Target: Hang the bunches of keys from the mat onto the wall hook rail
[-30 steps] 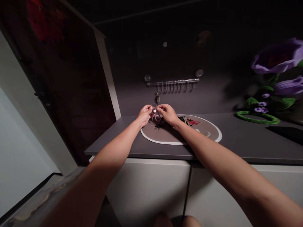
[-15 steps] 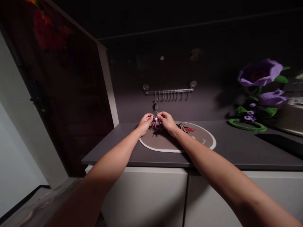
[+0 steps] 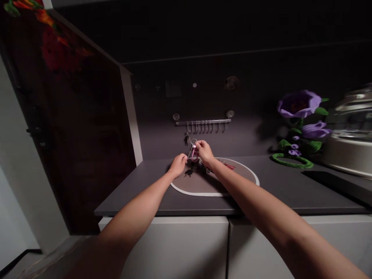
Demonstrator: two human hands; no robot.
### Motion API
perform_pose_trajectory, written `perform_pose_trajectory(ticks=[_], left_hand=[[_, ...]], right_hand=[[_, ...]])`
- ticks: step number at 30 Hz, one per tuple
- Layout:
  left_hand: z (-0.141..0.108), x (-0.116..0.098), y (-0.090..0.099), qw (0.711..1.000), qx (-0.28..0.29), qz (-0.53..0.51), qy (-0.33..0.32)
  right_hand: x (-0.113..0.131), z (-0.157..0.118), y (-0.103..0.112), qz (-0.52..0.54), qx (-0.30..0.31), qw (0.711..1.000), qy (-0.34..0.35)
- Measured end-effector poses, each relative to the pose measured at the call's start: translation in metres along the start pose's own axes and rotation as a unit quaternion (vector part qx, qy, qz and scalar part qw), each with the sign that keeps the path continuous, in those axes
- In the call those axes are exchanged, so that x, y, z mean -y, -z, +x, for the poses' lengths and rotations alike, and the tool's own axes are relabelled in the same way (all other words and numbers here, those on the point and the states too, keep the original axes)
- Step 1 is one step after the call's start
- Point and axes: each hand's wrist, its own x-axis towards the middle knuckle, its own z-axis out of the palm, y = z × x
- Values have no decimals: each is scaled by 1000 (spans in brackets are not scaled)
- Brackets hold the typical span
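My right hand [image 3: 205, 152] pinches a metal key ring [image 3: 193, 141] over the mat. From that ring hangs a pink loop-shaped charm [image 3: 194, 155]. Lower and to the left, my left hand [image 3: 178, 165] is closed, its fingertips at the end of a thin metallic key [image 3: 190, 152] that slants down from the ring. A small metal clasp [image 3: 187, 137] hangs above the ring, close to the hooks of the clear rail [image 3: 203, 122] on the wall. Beneath my hands, a dark star-like charm [image 3: 188, 173] and more keys [image 3: 203, 166] are partly hidden.
An oval brown mat with a white rim [image 3: 203, 194] lies on the grey counter [image 3: 130, 186]. A red tassel [image 3: 230, 166] rests on it. At right stand purple felt flowers [image 3: 300, 104] with a green ring base, a flat black object [image 3: 334, 186] and a pale appliance [image 3: 353, 151].
My left hand has moved down and away from the ring, while my right hand stays at it. The ring has tilted rightward from its clasp. The view has shifted slightly.
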Motion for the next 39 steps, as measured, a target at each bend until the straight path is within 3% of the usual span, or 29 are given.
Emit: perform_pose_trajectory(ticks=[12, 20, 39], left_hand=[[3, 6, -3, 1000, -2, -7, 11], [5, 9, -4, 1000, -6, -10, 12], [4, 7, -4, 999, -3, -24, 36]], right_hand=[[38, 55, -17, 24, -72, 997, -26], [29, 77, -24, 10, -121, 991, -62], [1, 82, -16, -41, -120, 990, -63]])
